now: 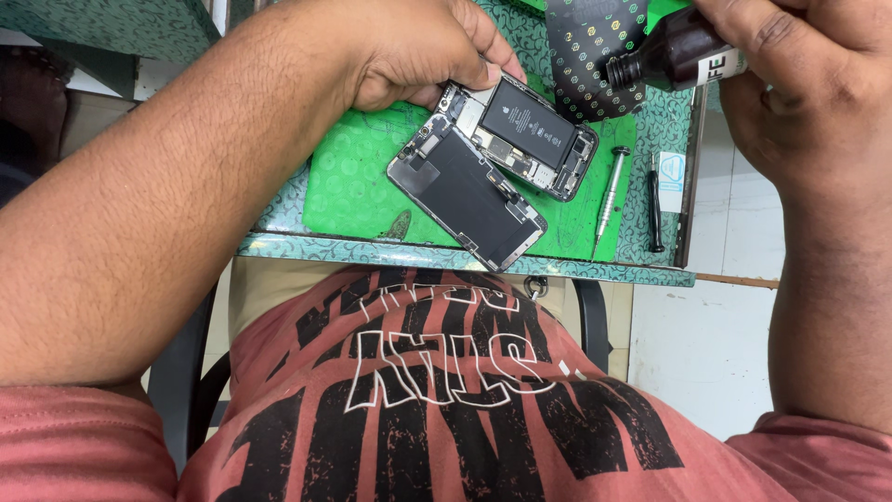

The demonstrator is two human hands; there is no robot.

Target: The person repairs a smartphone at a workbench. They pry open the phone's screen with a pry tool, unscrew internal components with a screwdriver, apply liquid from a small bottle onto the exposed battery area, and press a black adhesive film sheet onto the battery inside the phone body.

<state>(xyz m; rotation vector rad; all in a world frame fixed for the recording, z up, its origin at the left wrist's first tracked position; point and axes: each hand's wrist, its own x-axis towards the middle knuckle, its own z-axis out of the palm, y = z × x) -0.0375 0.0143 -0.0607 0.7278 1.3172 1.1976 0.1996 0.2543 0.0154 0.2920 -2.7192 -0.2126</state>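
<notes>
- An opened phone (530, 135) is seen lying on a green mat (358, 186), its dark battery and inner parts exposed.
- Its detached screen panel (469, 195) is laid face down just beside it, touching along one edge.
- The left hand (418, 46) is closed over the top corner of the phone body, fingers curled, pinning it to the mat.
- The right hand (808, 65) is wrapped around a dark brown bottle (674, 56), which is held tilted, neck pointing toward the phone.
- A silver screwdriver (609, 195) and a black tool (655, 209) are noted right of the phone.
- The mat is carried by a patterned teal table (465, 256).
</notes>
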